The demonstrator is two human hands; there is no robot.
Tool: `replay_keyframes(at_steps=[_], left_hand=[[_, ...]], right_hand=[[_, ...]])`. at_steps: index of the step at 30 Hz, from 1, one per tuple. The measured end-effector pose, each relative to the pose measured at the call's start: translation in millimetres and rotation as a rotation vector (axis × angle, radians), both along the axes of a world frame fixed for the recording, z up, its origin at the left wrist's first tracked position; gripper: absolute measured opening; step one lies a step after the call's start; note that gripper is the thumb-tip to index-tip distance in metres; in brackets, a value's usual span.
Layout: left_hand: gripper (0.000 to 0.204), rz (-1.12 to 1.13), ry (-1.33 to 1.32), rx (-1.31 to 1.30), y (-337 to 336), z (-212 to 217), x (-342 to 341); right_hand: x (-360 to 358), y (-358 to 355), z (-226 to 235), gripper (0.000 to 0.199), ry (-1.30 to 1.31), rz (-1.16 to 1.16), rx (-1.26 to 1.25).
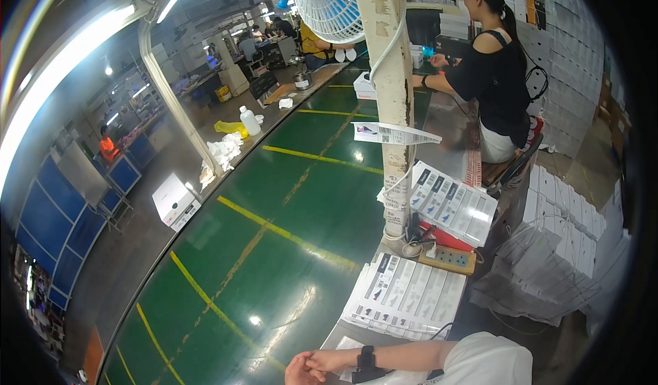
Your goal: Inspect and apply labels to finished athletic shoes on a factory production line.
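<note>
Left hand (296,371) meets right hand (322,361), grip unclear; beyond the right forearm (411,356), white label sheets (418,296) bear shoe pictures (378,294).

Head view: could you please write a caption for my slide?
Hands close together over a green belt, near stacked printed sheets; a co-worker in black sits farther along.

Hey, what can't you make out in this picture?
All in the head view:
- Bare hand: cut off by the lower edge, so whether it holds anything is unclear.
- Lower printed sheets: mostly covered by those on top.
- Blue-and-white fan: cut off by the upper edge.
- Orange-clothed person: too small to tell what they're handling.
</note>
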State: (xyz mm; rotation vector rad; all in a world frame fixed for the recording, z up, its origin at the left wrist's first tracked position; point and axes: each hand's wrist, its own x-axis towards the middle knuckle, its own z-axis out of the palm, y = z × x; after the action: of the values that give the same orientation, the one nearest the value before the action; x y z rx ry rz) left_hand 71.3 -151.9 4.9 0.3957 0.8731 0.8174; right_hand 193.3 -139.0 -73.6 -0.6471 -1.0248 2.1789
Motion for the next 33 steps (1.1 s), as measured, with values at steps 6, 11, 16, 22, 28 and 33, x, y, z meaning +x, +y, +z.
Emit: replay_keyframes(at_steps=[6, 11, 16, 22, 28, 33], left_hand=[[0.025, -0.013, -0.013, 0.006, -0.8, 0.5, -0.4], [0.026, -0.015, -0.028, 0.013, -0.6, -3.0, -1.4], [0.026, -0.032, -0.031, 0.024, 0.4, -6.1, -3.4], [0.026, -0.019, -0.031, 0.011, 0.2, -3.5, -2.1], [0.025, -0.002, -0.038, 0.000, -1.3, 0.2, -1.3], [0.024, 0.007, -0.024, -0.002, -1.7, 1.6, 0.0]], right_hand=[[-2.4, 1.0, -2.8, 0.019, -0.007, 0.004, -0.004], [-1.8, 0.3, -2.6, 0.018, -0.010, 0.005, -0.012], [-0.8, -0.3, -0.7, 0.018, 0.008, 0.001, -0.012], [-1.4, -0.6, -1.1, 0.018, 0.022, 0.000, -0.009], [-1.1, -1.6, 2.7, 0.019, 0.026, 0.006, -0.041], [2.0, -1.0, 6.3, 0.018, 0.001, 0.018, -0.052]])
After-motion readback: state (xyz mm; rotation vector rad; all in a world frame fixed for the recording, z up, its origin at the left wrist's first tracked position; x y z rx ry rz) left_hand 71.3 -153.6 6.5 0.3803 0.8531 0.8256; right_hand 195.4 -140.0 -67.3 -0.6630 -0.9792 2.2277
